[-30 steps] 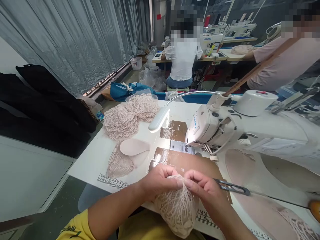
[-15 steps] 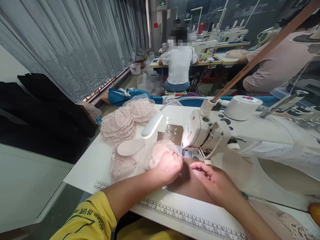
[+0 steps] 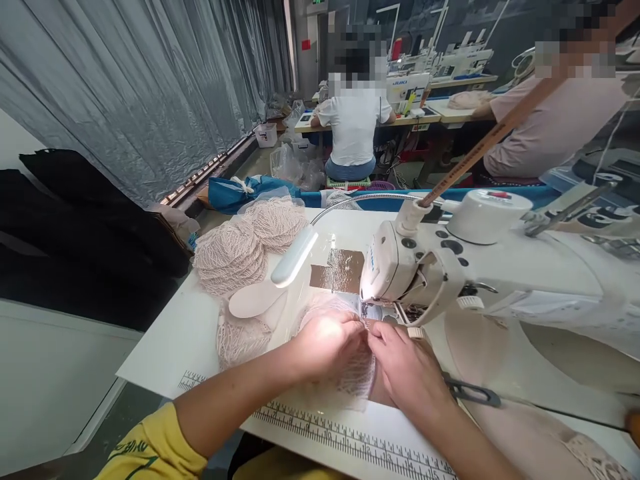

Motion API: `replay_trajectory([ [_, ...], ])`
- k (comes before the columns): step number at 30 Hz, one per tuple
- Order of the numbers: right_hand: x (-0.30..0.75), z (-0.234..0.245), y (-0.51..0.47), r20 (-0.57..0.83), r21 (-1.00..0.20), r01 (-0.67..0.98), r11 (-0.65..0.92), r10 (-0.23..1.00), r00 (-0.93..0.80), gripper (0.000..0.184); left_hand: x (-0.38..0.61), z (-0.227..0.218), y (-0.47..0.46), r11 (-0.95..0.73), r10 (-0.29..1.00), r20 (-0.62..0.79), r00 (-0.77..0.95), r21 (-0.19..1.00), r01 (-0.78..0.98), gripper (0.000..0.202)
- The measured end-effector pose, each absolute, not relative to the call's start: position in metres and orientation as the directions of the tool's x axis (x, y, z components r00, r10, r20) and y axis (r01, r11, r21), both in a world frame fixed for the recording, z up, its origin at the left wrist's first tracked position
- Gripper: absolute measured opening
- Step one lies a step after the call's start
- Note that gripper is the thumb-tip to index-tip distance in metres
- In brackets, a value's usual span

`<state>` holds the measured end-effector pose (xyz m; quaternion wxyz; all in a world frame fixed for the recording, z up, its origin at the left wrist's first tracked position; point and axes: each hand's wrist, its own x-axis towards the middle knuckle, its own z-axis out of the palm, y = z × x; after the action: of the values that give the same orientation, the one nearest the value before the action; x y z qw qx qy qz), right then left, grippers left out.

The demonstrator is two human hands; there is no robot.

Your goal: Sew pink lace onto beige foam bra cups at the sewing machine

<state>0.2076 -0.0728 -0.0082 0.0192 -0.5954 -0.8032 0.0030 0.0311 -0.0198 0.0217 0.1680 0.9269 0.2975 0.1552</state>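
Note:
A pale pink lace piece (image 3: 357, 380) lies on the white table (image 3: 165, 340) just in front of the needle of a white sewing machine (image 3: 450, 267). My left hand (image 3: 325, 343) presses on its left side with curled fingers. My right hand (image 3: 405, 367) pinches the lace's right edge close to the presser foot, and a dark thread snip (image 3: 473, 393) sticks out behind its fingers. A small lamp (image 3: 295, 257) on a bent neck lights both hands.
Stacks of lace cups (image 3: 235, 250) and a smooth foam cup (image 3: 255, 300) sit on the table's left. A printed ruler (image 3: 350, 443) runs along the front edge. Two other people (image 3: 353, 123) sit at sewing tables further back. Grey curtains hang at left.
The lace piece went from my lap up to the table and under the machine head. My right hand closed in from the side and now pinches the lace by the needle.

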Motion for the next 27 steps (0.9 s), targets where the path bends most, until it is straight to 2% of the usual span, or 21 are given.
replay_trajectory([
  [4, 0.210, -0.016, -0.071, 0.137, 0.029, 0.948, 0.316, 0.939, -0.317, 0.050, 0.034, -0.007, -0.013, -0.816, 0.569, 0.262, 0.780, 0.296, 0.496, 0.031],
  [10, 0.214, -0.024, -0.065, 0.272, 0.036, 0.952, 0.304, 0.913, -0.302, 0.051, 0.034, -0.013, 0.004, -0.844, 0.529, 0.272, 0.804, 0.263, 0.467, 0.029],
  [20, 0.211, -0.026, -0.064, 0.300, 0.017, 0.960, 0.278, 0.915, -0.270, 0.050, 0.029, -0.013, 0.023, -0.881, 0.453, 0.206, 0.868, 0.254, 0.399, 0.035],
  [27, 0.211, -0.031, -0.064, 0.274, 0.024, 0.960, 0.279, 0.922, -0.274, 0.050, 0.029, -0.011, 0.027, -0.874, 0.466, 0.208, 0.860, 0.262, 0.410, 0.036],
])
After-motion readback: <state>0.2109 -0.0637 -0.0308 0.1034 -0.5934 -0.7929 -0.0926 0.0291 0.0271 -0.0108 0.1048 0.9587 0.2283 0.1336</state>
